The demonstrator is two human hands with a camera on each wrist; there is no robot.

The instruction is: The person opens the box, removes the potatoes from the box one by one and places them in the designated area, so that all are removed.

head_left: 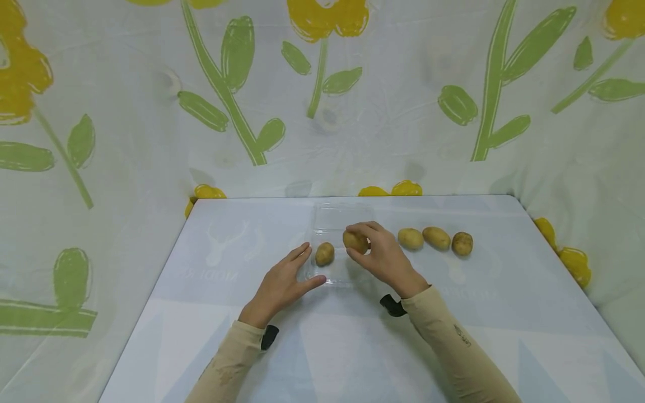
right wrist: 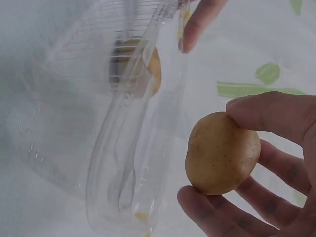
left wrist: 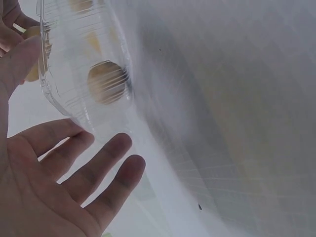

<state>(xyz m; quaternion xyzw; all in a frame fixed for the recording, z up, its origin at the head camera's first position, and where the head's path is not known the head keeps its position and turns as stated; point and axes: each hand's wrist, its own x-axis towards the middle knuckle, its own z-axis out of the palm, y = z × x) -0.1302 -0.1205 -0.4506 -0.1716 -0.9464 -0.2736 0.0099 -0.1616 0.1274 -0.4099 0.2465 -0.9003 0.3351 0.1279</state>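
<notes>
On the table [head_left: 201, 313]: five potatoes [head_left: 436, 238], one clear tray [head_left: 332, 224], two hands [head_left: 385, 257].

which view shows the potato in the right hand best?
Right wrist: the potato fills the frame, pinched between thumb and fingers of the right hand, skin speckles clear. Head view shows it small, half covered by fingers. Left wrist shows only a sliver at the frame's left edge.

Two forearms in beige sleeves reach forward over the worktop. The left hand [head_left: 280, 285] lies flat, fingers [left wrist: 94, 168] straight and spread, thumb angled outward. The right hand [head_left: 381, 254] is raised slightly, fingers [right wrist: 269, 114] and thumb curled in a pinch.
</notes>
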